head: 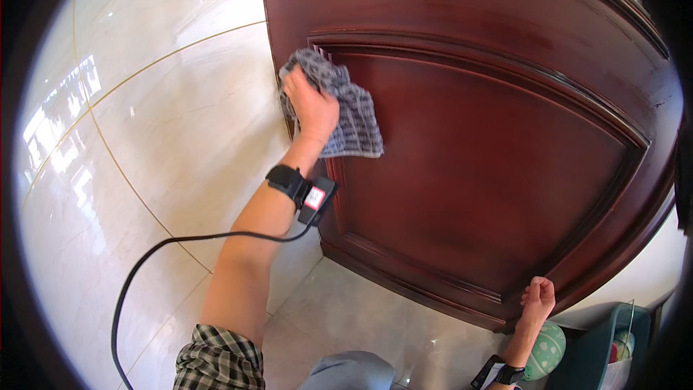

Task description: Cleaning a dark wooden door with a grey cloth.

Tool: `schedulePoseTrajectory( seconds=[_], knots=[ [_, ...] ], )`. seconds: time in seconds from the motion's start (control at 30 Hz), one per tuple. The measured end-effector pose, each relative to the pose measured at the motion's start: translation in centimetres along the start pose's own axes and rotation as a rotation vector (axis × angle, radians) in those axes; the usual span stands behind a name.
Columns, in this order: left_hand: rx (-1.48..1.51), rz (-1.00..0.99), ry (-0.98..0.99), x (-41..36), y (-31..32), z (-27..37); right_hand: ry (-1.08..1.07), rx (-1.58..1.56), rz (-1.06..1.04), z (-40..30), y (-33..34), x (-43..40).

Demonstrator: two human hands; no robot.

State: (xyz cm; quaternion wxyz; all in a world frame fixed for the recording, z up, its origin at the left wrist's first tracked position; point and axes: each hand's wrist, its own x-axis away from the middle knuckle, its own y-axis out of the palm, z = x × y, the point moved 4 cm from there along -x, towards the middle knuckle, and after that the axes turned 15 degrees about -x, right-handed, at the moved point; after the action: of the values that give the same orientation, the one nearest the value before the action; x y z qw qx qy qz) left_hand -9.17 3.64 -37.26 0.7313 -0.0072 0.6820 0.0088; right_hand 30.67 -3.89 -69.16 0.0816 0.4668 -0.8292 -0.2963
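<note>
My left hand (312, 105) presses a grey checked cloth (354, 119) against the upper left corner of the raised panel moulding on a dark red-brown wooden door (476, 168). The cloth is bunched under my fingers, and its loose end hangs over the panel. Part of the cloth also covers the door's left edge. At the lower right, my right hand (538, 295) is curled in front of the door's bottom corner, with nothing visible in it. Whether it touches the wood cannot be told from here.
Glossy cream wall tiles (178, 119) stand left of the door. A black cable (141, 265) loops from the device on my left wrist (316, 201). Below are floor tiles (346, 298) and my knee (352, 371). Lower right are a green patterned ball (548, 349) and a teal bin (587, 357) holding items.
</note>
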Motion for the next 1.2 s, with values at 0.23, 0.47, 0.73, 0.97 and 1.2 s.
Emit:
schedulePoseTrajectory(
  seconds=[0.23,0.47,0.73,0.97,1.2],
  knots=[
    [0.027,-0.323,-0.041,11.1,-3.2,5.7,0.023,-0.051,-0.036,-6.9,-5.4,-3.3],
    [-0.12,-0.656,-0.189,13.4,-1.7,-2.1,-0.032,0.058,-0.07,-10.6,0.9,-2.2],
    [0.114,-0.199,-0.117,7.7,0.1,-9.7,-0.127,0.133,-0.053,-2.4,6.0,3.7],
    [0.401,0.009,-0.056,-4.0,3.1,-5.8,-0.179,0.105,-0.014,-0.7,3.4,3.6],
    [0.028,0.114,0.301,0.1,0.3,7.9,-0.094,-0.102,-0.022,-5.1,1.1,-2.4]
  ],
)
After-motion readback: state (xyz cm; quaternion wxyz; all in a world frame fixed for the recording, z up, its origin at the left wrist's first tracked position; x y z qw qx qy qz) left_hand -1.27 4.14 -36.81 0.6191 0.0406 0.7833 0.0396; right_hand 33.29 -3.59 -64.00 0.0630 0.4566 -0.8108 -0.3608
